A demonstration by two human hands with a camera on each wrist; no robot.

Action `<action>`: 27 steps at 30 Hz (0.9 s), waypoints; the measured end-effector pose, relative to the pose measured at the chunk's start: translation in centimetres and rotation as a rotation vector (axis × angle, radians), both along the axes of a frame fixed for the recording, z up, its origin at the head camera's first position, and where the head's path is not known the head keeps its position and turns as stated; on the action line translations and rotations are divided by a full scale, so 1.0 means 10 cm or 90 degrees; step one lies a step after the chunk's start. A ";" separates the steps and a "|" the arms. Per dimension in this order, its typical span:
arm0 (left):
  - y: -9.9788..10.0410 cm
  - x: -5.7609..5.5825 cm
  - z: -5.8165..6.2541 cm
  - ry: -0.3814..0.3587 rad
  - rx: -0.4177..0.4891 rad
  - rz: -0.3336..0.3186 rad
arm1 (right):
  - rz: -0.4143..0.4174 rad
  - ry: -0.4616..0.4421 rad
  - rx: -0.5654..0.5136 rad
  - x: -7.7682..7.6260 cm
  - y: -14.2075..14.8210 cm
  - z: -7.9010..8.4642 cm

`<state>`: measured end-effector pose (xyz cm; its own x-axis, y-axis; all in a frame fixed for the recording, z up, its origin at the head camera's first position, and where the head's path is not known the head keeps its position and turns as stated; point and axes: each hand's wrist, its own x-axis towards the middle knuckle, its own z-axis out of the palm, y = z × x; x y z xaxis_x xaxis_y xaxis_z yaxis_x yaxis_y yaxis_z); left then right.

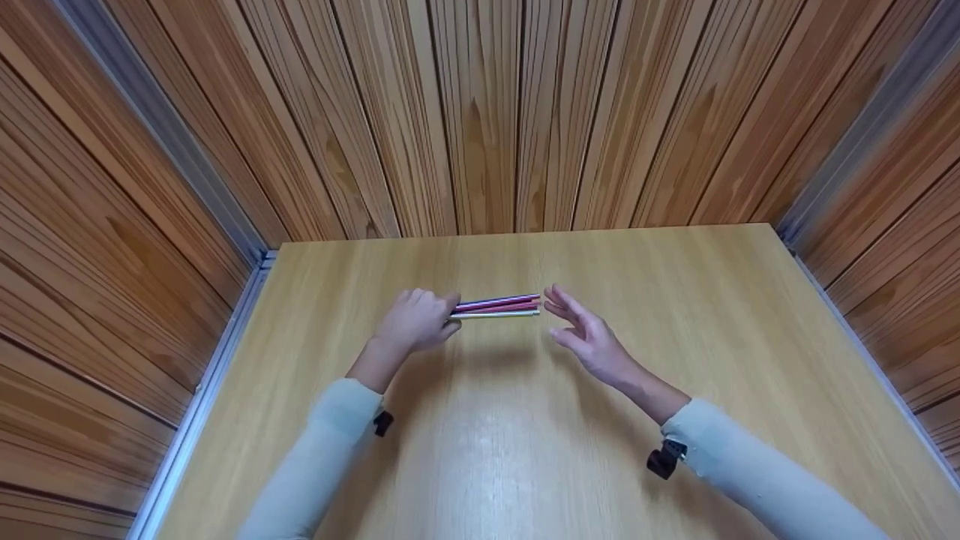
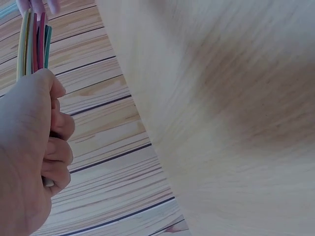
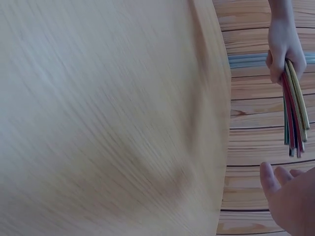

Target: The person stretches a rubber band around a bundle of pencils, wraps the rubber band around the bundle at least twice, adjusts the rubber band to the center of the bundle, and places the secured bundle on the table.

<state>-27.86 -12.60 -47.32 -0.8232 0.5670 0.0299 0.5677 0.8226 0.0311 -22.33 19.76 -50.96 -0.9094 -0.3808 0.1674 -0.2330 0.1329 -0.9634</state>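
Note:
My left hand (image 1: pixel 418 322) grips a bundle of thin coloured sticks (image 1: pixel 496 304), raised over the table, their shadow falling below. Purple, pink, red, green and yellowish sticks show, long and slim with blunt free ends fanning slightly apart to the right. In the left wrist view the fingers (image 2: pixel 58 150) curl round the bundle, hiding its lower part. My right hand (image 1: pixel 591 341) is beside the free ends, fingers extended and thumb apart, holding nothing. In the right wrist view a small gap shows between its fingertips (image 3: pixel 266 172) and the stick ends.
A light wooden table (image 1: pixel 495 420) spreads under both hands. Wood-plank walls (image 1: pixel 480 112) rise behind it and on both sides, with grey metal rails (image 1: pixel 217 337) along the edges. Small black devices (image 1: pixel 664 459) are strapped at the wrists, over pale sleeves (image 1: pixel 757 465).

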 end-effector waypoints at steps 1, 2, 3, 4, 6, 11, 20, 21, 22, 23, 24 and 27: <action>0.01 0.00 0.00 -0.001 0.000 0.001 | 0.008 -0.005 0.005 0.00 -0.01 -0.01; 0.02 0.00 0.00 -0.001 0.002 0.001 | 0.015 -0.010 0.009 0.01 -0.02 -0.01; 0.02 0.01 0.01 -0.003 0.003 0.002 | 0.020 -0.015 0.012 0.01 -0.02 -0.01; 0.03 0.01 0.01 -0.004 0.004 0.004 | 0.027 -0.021 0.013 0.01 -0.03 -0.01; 0.04 0.01 0.02 -0.006 0.004 0.006 | 0.036 -0.030 0.016 0.02 -0.03 0.00; 0.07 0.02 0.02 -0.012 0.000 0.011 | 0.048 -0.027 0.022 0.04 -0.06 -0.01; 0.13 0.03 0.01 0.034 -0.014 0.019 | 0.097 -0.020 -0.006 0.06 -0.15 -0.02; 0.14 0.04 0.01 0.039 -0.014 0.021 | 0.101 -0.025 -0.010 0.06 -0.16 -0.01; 0.15 0.04 0.01 0.042 -0.015 0.024 | 0.105 -0.026 -0.013 0.07 -0.17 0.00; 0.16 0.04 0.01 0.043 -0.015 0.029 | 0.106 -0.026 -0.017 0.07 -0.17 0.01; 0.16 0.04 0.01 0.043 -0.015 0.035 | 0.107 -0.025 -0.017 0.07 -0.18 0.01; 0.18 0.04 0.02 0.036 -0.005 0.048 | 0.110 -0.023 -0.015 0.06 -0.20 0.03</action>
<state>-27.45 -10.77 -47.10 -0.8604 0.5042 0.0735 0.5052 0.8630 -0.0056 -21.70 17.77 -50.62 -0.8362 -0.5283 0.1472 -0.2162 0.0710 -0.9738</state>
